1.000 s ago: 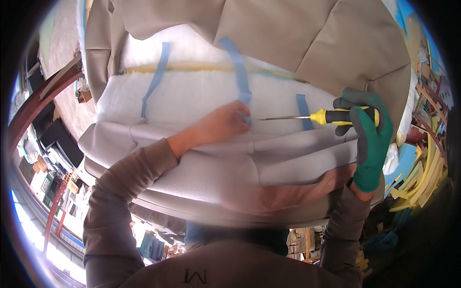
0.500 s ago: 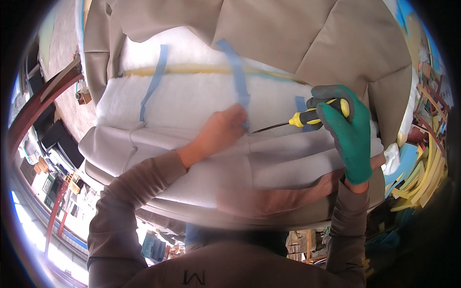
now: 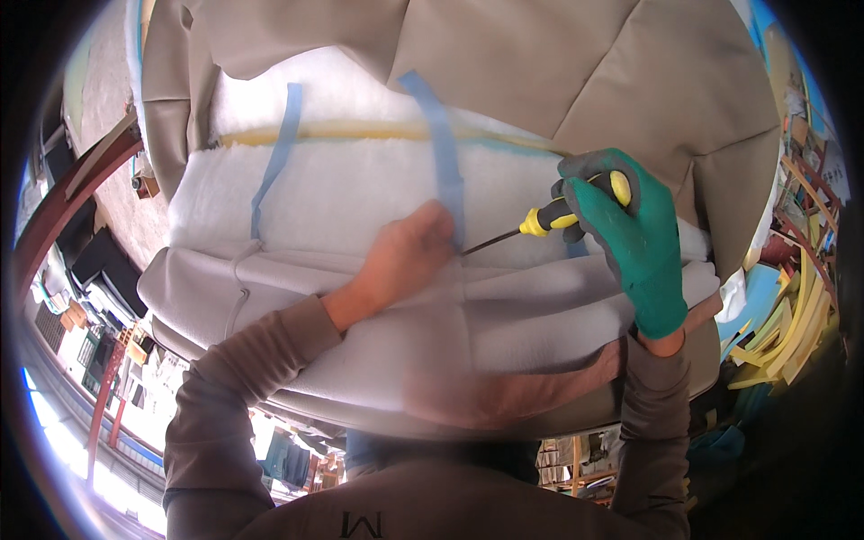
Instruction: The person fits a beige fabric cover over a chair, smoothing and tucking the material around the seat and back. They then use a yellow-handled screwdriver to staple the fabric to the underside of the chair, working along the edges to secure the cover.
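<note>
My bare left hand [image 3: 407, 256] is closed, its fingertips pinching at the lower part of a blue strap [image 3: 446, 171]; the fingers are slightly blurred. In a green and grey glove, my right hand [image 3: 634, 243] grips a yellow and black screwdriver [image 3: 533, 221]. Its thin shaft points left, and the tip reaches the strap's lower end beside my left fingers. White fluffy padding [image 3: 333, 189] lies under the strap. Below it, a grey fabric cover [image 3: 540, 310] is bunched in folds along the near side.
Brown upholstery material [image 3: 504, 67] is folded back over the far side. Another blue strap [image 3: 276, 162] crosses the padding at left. Yellow foam strips [image 3: 792, 333] are piled at right. A reddish metal beam [image 3: 76, 193] curves past on the left.
My right hand has moved slightly left and up with the screwdriver, bringing its tip closer to my left fingers. The left hand has shifted a little left.
</note>
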